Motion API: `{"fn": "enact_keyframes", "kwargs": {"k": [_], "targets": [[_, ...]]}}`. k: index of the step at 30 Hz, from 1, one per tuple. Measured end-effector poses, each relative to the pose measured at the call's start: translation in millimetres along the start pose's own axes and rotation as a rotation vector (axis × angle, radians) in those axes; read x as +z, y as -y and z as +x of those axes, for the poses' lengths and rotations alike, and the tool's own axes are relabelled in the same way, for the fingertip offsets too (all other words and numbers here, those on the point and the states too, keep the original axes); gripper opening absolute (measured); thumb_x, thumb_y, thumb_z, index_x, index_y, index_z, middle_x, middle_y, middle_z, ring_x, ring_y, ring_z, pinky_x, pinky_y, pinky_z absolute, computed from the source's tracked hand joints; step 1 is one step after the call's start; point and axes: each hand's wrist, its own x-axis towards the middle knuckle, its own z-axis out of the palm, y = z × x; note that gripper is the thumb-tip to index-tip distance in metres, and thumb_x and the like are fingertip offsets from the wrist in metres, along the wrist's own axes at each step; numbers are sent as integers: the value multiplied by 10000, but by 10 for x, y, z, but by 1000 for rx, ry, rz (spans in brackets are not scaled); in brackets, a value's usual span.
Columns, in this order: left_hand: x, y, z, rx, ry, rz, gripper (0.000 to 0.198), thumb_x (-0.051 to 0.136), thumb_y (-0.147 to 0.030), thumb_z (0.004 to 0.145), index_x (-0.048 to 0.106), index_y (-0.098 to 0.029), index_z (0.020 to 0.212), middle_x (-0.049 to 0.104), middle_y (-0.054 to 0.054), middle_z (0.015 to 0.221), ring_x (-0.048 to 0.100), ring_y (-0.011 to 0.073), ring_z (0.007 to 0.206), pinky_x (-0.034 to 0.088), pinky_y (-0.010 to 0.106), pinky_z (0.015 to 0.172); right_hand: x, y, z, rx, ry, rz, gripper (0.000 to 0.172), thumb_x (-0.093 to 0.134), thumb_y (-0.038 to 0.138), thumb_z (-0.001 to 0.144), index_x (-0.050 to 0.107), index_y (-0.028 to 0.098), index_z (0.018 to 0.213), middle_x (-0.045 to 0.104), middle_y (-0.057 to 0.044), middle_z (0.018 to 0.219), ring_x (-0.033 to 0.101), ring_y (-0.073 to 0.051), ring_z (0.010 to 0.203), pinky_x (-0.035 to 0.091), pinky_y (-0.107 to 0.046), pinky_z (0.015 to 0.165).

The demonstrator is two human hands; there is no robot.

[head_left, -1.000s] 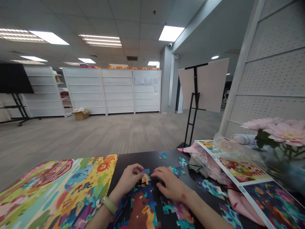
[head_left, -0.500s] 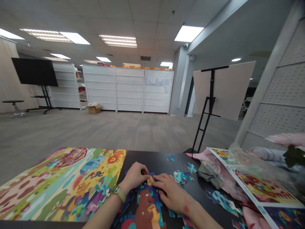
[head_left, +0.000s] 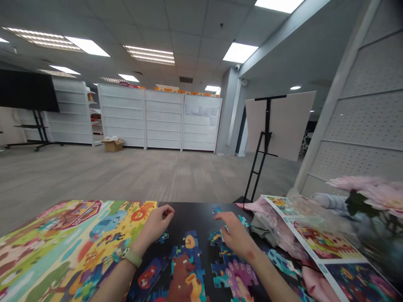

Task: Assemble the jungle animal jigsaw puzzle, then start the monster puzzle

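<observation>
My left hand (head_left: 160, 221), with a watch on a green band, hovers over the dark table beside the picture sheet, its thumb and fingers drawn together with no piece visible in them. My right hand (head_left: 235, 235) is open, the index finger stretched towards a small blue puzzle piece (head_left: 215, 210) near the far table edge; I cannot tell whether they touch. Between my hands lies a joined puzzle section with a brown bear (head_left: 182, 268). A section with a pink-purple fan-tailed figure (head_left: 241, 274) lies partly under my right forearm. More loose pieces (head_left: 163, 237) sit near my left wrist.
A colourful picture sheet (head_left: 78, 243) covers the table's left side. Right of my hand are teal pieces (head_left: 285, 262), crumpled plastic and pink cloth (head_left: 262, 209), a printed sheet (head_left: 349, 264) and pink flowers (head_left: 380, 195). An easel (head_left: 266, 126) stands beyond the table.
Both hands have parted from the top of the bear section, uncovering its orange round detail. My left hand moved left, my right hand right and farther out. The view has turned slightly right.
</observation>
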Motion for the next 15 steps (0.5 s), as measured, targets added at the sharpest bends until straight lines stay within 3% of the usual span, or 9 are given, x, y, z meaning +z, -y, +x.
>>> {"fn": "enact_keyframes", "kwargs": {"k": [3,6,9,11,15], "targets": [[56,-97,-88,62,91,20,193,505,-284,898,681,-208,920,704,37,866,662,231,875,468,318,802,-106,-179,-54,38,36,-9,430,492,47,764,669,192,1128,682,-96,1156,596,-244,1170,429,-390,1053],[132,-226,-223,144,246,30,238,657,-319,814,716,-234,1028,709,57,1047,634,266,1032,458,354,942,-75,-213,-117,32,104,7,397,614,139,747,690,211,1130,691,-75,1122,621,-250,1126,459,-365,1004],[189,-318,-336,188,397,30,710,862,-346,616,650,-271,1289,625,76,1335,566,312,1206,427,392,1056,4,-171,-129,12,150,30,418,719,218,702,707,223,1120,705,-64,1131,620,-269,1128,457,-380,1003],[216,-352,-371,193,453,35,879,916,-348,544,601,-271,1361,580,84,1405,534,331,1253,407,417,1088,38,-137,-113,-1,153,42,364,710,202,706,724,221,1069,716,-60,1117,623,-266,1110,456,-383,995],[246,-391,-364,204,502,39,739,918,-396,566,659,-249,1243,632,72,1307,560,321,1185,437,409,1039,72,-67,-76,-40,131,65,294,679,147,720,745,219,997,730,-52,1051,627,-251,1058,464,-366,962]]}}
